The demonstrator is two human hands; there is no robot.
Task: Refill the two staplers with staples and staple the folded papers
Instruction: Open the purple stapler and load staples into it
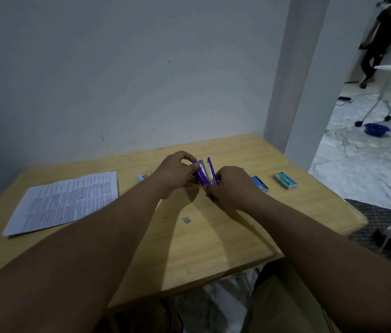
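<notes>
you're mid-refill: left hand point(174, 170) and right hand point(230, 183) both grip the opened purple stapler point(204, 173). next, probably seat staples, then snap shut.

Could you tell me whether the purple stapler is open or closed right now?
Open: the purple stapler is held in both hands, its top arm swung away from the metal channel.

Light-blue stapler point(141, 177) mostly hidden behind left forearm; blue staple box point(260, 184) partly behind right hand point(231, 186) — labels unreadable.
</notes>
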